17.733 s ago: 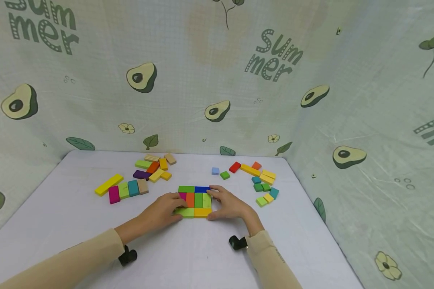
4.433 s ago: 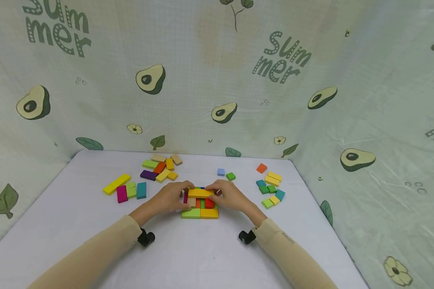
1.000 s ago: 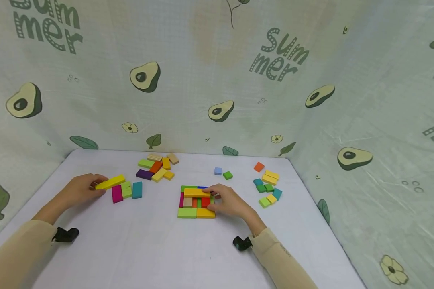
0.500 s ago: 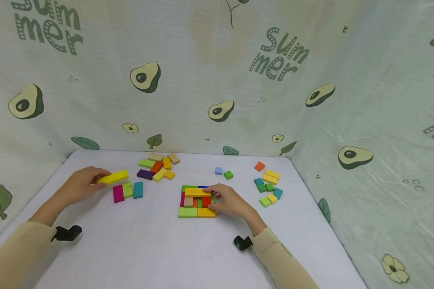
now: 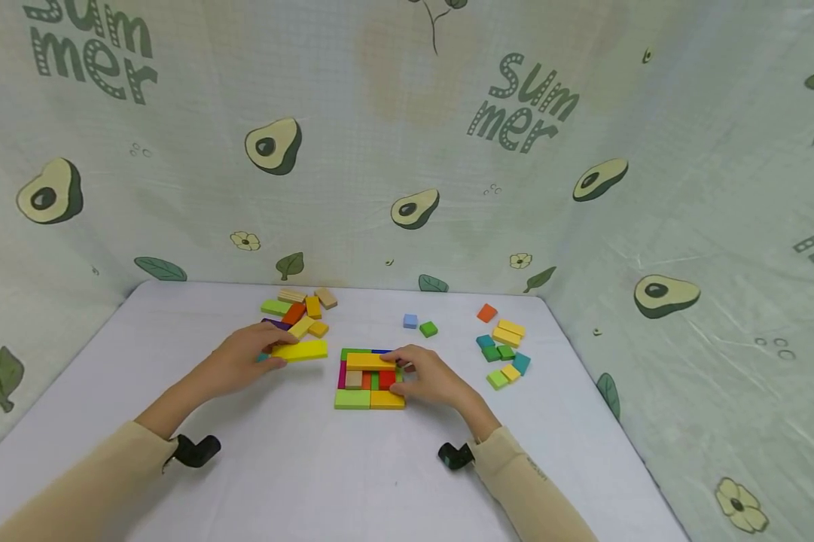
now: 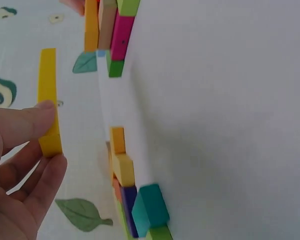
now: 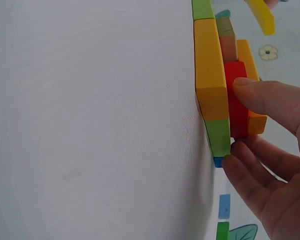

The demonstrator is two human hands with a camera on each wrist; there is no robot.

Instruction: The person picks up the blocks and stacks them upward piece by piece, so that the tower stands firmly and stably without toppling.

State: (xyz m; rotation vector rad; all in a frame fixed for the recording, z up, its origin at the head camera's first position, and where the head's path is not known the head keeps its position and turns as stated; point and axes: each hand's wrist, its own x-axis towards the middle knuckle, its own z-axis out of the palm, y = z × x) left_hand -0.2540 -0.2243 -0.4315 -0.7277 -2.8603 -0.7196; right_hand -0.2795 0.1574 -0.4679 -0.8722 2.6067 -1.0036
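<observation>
Between the thumb and fingers of my left hand (image 5: 247, 357) is a long yellow block (image 5: 303, 351), raised above the table left of the block structure. The left wrist view shows the same yellow block (image 6: 48, 102) with the thumb across its face. The structure has a flat base with a lime block (image 5: 352, 400) at its front left. A tan block (image 5: 354, 379) and a red block (image 5: 387, 379) stand on the base under an orange bar (image 5: 369, 362). My right hand (image 5: 430, 374) holds the structure's right end, its thumb against the red block (image 7: 236, 107).
A cluster of several blocks (image 5: 294, 312) lies at the back left; a teal block (image 6: 151, 209) is partly hidden by my left hand. Small blue (image 5: 410, 321) and green (image 5: 428, 328) blocks sit behind the structure. More blocks (image 5: 508, 333) are scattered at the right.
Since earlier, tan and red blocks and the orange bar have come onto the base. My left hand has taken the yellow block from the left and carried it rightward. The right hand stays put.
</observation>
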